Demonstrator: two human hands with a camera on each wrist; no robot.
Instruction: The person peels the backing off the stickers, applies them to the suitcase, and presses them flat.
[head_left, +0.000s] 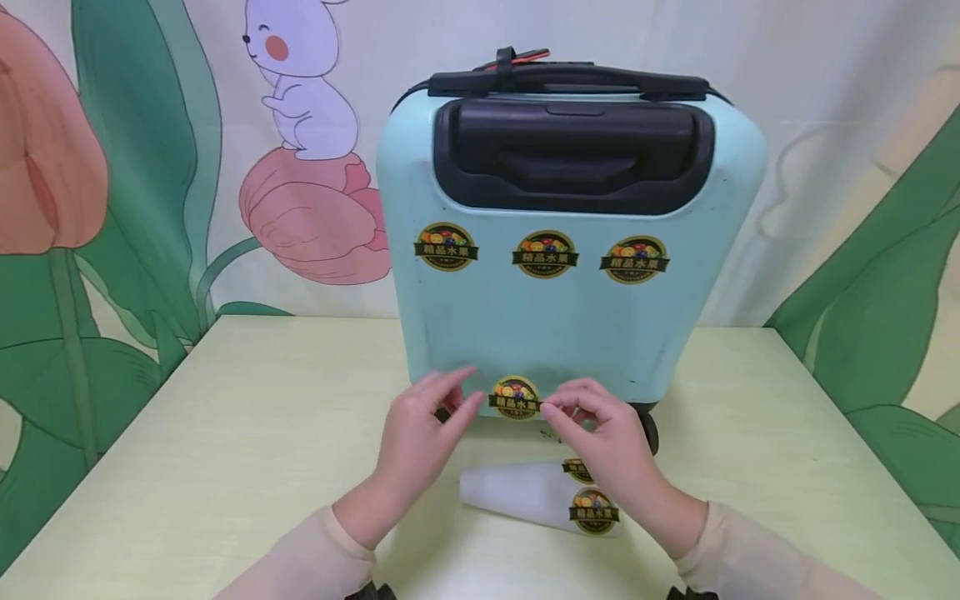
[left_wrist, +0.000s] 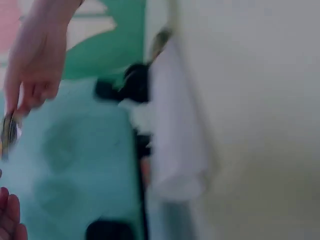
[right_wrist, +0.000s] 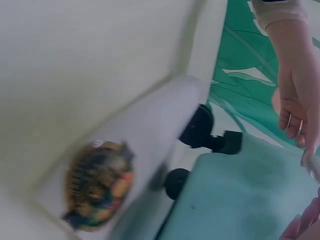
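Observation:
A round black-and-gold fruit sticker is held in front of the lower part of a light-blue suitcase. My right hand pinches its right edge between thumb and fingertips. At the left edge my left hand has its thumb and forefinger spread apart, the thumb tip close by. Three matching stickers, left, middle and right, form a row across the suitcase. The left wrist view shows the sticker edge-on below the right hand.
On the pale table a curled white backing sheet lies before the suitcase, partly behind the right forearm. Two stickers show on it, one nearer. A black suitcase wheel sits at the right. A patterned cloth hangs behind.

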